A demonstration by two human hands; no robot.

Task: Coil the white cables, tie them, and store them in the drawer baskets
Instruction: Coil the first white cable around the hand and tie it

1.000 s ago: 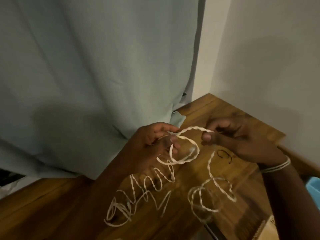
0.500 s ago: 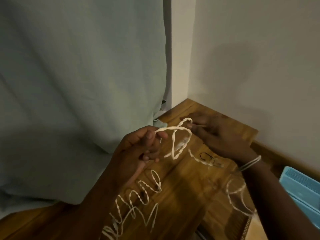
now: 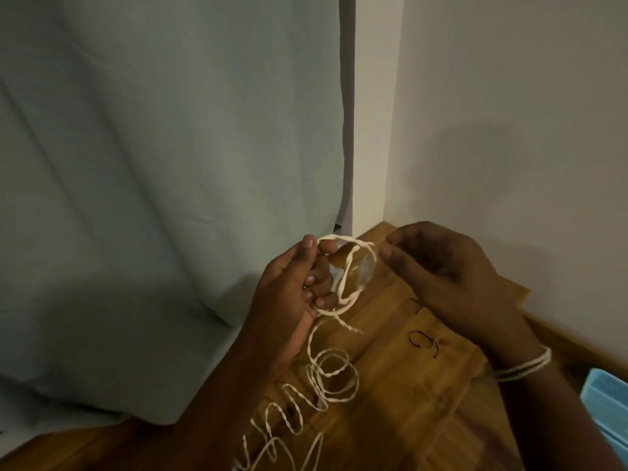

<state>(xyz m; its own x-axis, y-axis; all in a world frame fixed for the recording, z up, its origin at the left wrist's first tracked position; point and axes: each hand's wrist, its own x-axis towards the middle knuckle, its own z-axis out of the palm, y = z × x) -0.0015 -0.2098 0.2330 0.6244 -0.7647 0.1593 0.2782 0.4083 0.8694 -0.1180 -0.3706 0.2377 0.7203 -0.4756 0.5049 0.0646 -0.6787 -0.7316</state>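
We see a thin, twisted white cable [image 3: 343, 283], cord-like with a spiral texture, looped into a rough oval between our two hands. The surface below is a glossy wooden table [image 3: 401, 396] with visible plank grain and small dark marks. A pale grey-green curtain [image 3: 170, 181] of soft, matte fabric hangs in broad folds from 9 to 12 o'clock, and a smooth off-white wall [image 3: 509, 113] fills the 1 to 3 o'clock area. A ribbed light-blue basket [image 3: 605, 402] edge shows at 4 o'clock.

Our left hand [image 3: 292, 294] sits at the 9 o'clock side of the loop, fingers curled, thumb and forefinger pinching the loop's top strand while the lower fingers hold its bottom crossing. Our right hand [image 3: 441, 266] is at the 3 o'clock side, fingers loosely bent, its fingertips just beside the loop's right edge; we cannot tell whether they touch or pinch it. A white band [image 3: 523, 365] of several strands circles the right wrist. From the left hand the rest of the cable trails down toward 6 o'clock, lying in loose wavy coils on the table.

Compared with half a second ago, the loop has grown rounder, the right hand has let the strand slip from its earlier pinch, and more coils lie below the left hand.
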